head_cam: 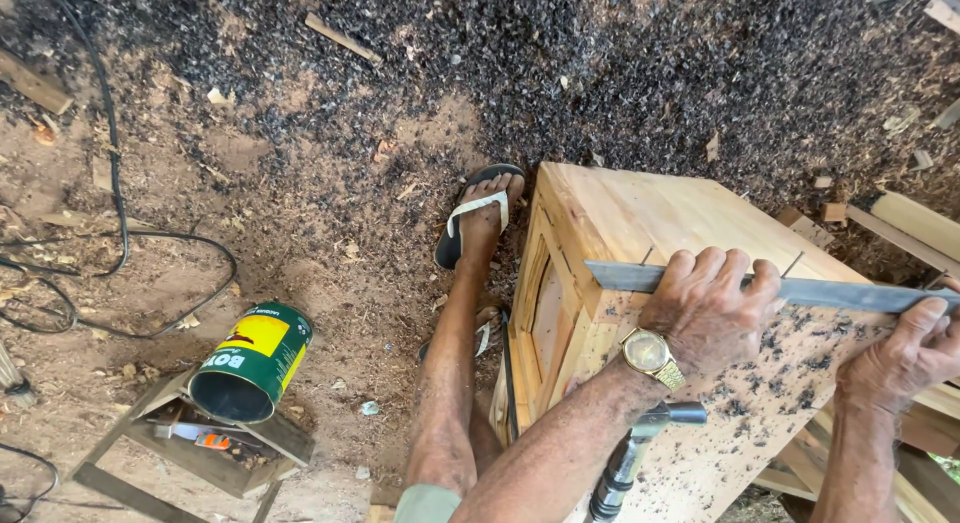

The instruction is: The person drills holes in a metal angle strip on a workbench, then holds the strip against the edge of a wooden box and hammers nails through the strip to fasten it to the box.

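A person's left hand and right hand press a long grey metal strip flat across the top face of a pale wooden box, which stands on a dirt floor strewn with dark shavings. The left grip is clamped over the strip near the middle of the box's top, fingers curled over its far edge; a gold wristwatch sits on that wrist. The right grip is closed on the strip's other end, at the box's right edge, thumb laid along the metal. Two thin nails stand up from the box top just behind the strip. A hammer with a metal head and dark ribbed handle lies against the box's near side, below the left wrist; what props it there cannot be made out. Left of the box, the person's bare leg stretches out to a foot in a dark sandal with a white strap. Farther left of the box, a green and yellow tin can lies on its side on a low wooden frame, and black cables trail over the dirt beyond it.
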